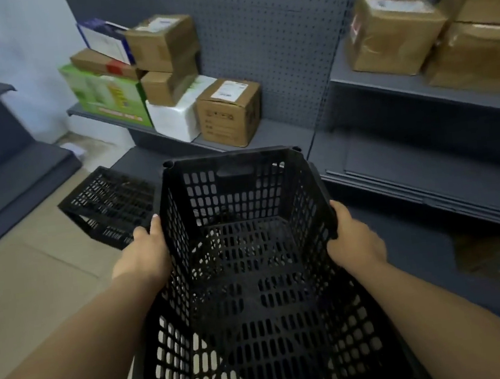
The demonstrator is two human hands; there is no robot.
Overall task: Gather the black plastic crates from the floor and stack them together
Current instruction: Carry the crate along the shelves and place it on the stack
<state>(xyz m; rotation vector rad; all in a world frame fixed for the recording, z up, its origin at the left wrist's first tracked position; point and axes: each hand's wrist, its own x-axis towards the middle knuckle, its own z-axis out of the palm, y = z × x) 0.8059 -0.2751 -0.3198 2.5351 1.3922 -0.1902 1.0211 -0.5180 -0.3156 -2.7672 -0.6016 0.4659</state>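
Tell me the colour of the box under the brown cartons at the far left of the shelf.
Green box, seen in the head view.

matt black plastic crate (250, 252), brown cardboard boxes (393, 33), grey metal pegboard (270, 29)

We grip a black crate (244, 253) by its side rims, left hand (146, 252) and right hand (354, 239). A second crate (108, 203) lies overturned on the floor (33, 279) beside grey shelving (418, 86).

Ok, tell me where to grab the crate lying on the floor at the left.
The floor crate seems tipped over, latticed wall up, its mouth apparently toward the near left. Probably reach from the left and hook fingers over the rim there, once a hand leaves the held crate.
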